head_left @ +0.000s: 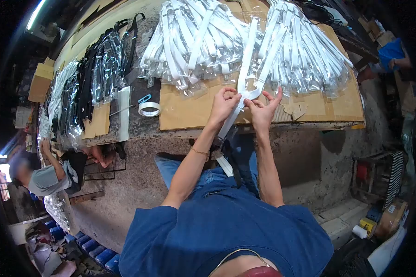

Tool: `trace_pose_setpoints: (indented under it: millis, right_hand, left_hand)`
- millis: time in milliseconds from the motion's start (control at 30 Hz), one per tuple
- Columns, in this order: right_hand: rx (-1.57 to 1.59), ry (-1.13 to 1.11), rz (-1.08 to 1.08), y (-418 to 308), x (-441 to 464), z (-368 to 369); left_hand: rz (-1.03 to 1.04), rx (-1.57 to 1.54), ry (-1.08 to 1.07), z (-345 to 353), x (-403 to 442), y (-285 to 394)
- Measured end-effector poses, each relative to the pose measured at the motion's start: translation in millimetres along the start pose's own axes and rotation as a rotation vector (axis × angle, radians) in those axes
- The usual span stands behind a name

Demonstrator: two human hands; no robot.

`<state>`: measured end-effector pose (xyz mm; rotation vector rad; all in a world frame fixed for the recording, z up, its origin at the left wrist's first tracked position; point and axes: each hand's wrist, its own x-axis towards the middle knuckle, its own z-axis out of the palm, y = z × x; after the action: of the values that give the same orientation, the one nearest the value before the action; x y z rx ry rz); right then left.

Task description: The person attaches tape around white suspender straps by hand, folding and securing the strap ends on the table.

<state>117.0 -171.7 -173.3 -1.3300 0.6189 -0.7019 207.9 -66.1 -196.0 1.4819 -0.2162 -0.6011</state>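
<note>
A white strap (248,53) runs across the cardboard's front edge, with one end hanging toward the person's lap and two lengths meeting between the hands. On the left of this crossing, my left hand (225,105) pinches the strap between thumb and fingertips. My right hand (262,111) holds its right side with thumb and index finger, the other fingers raised. Just beyond the hands lie two heaps of white straps in clear plastic, one at the left (194,41) and one at the right (300,51).
Cardboard (185,111) covers the table's front. Left of it are a tape roll (149,109), a light blue clip (144,98) and packed black straps (106,64). Another person (48,177) sits at the far left. A stool (372,173) stands at the right.
</note>
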Motion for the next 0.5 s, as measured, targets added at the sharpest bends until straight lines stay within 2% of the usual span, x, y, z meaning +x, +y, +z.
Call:
trace_pose_setpoints:
  millis: [67,133,267,333,500]
  right_hand:
    - [0.007,-0.005,0.013,0,1,-2]
    - [0.036,-0.010,0.016,0,3,-4]
    - [0.082,-0.042,0.034,6,8,-7]
    - [0.070,-0.044,0.035,5,8,-8]
    - [0.083,-0.036,0.025,4,7,-10]
  left_hand:
    - [-0.042,0.025,-0.045,-5,2,6]
    - [0.045,-0.038,-0.196,-9,4,13]
    - [0.031,0.000,-0.319,-22,19,26]
    - [-0.035,-0.038,-0.516,-30,29,24]
    - [0.040,0.093,-0.509,-26,31,30]
